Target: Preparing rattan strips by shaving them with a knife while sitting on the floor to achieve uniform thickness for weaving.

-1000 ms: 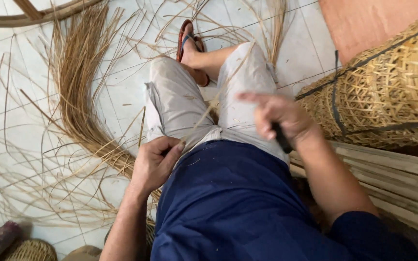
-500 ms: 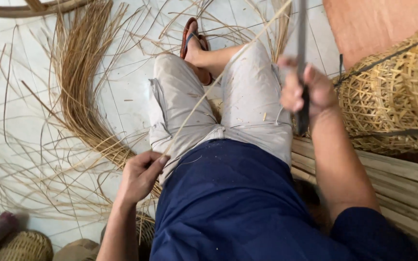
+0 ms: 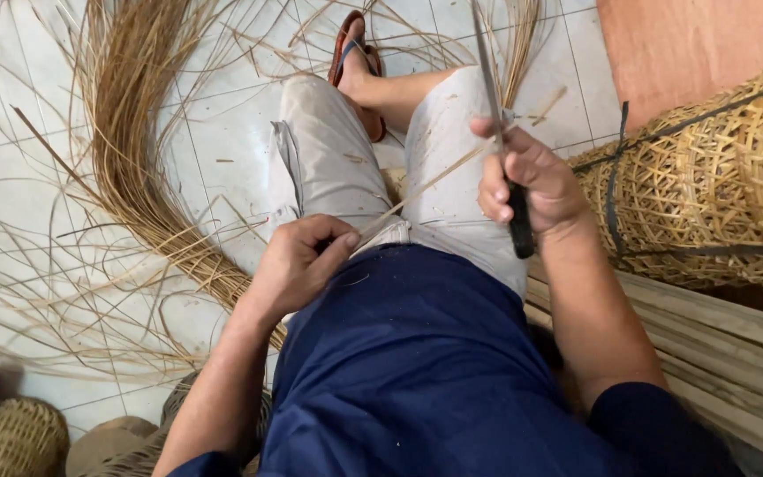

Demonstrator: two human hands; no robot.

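My left hand [image 3: 298, 265] has its thumb and fingers pinched together on the near end of a thin cane strip [image 3: 417, 188], low over my lap where the pale shorts [image 3: 324, 168] meet my blue shirt [image 3: 408, 353]. The strip runs taut up and to the right, across my thigh, to my right hand [image 3: 527, 181]. That hand is wrapped tight round the dark handle of a knife [image 3: 501, 132], whose narrow blade points up and away from me; the strip meets the hand near the blade, though I cannot quite tell whether edge and strip are touching. Beyond my knees sits my sandalled foot [image 3: 355, 62] on the white tiled floor [image 3: 222, 132]. A thick curving bundle of cane strands [image 3: 130, 132] lies to my left, a woven basket [image 3: 708, 177] just to my right.
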